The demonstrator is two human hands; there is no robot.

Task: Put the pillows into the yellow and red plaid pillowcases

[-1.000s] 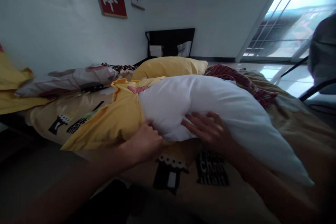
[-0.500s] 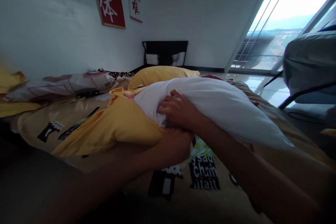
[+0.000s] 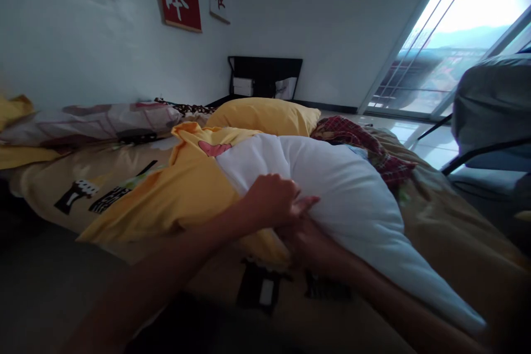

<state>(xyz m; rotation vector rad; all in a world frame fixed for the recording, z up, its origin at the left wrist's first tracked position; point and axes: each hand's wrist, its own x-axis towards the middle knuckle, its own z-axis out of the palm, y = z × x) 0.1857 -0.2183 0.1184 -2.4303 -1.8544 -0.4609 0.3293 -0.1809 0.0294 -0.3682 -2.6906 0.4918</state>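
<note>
At frame centre, the left hand (image 3: pixel 271 199) now lies on top, pinching the white pillow (image 3: pixel 332 188) at the yellow pillowcase (image 3: pixel 186 191) mouth; the right hand (image 3: pixel 305 240) has dropped underneath, its grip hidden.

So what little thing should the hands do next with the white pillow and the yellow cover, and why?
Probably tug the yellow pillowcase a bit further along the white pillow. Only the pillow's far end sits inside it; most of it sticks out bare on the bed. The left hand and right hand both rest by the case's open edge, well placed to pull.
</note>
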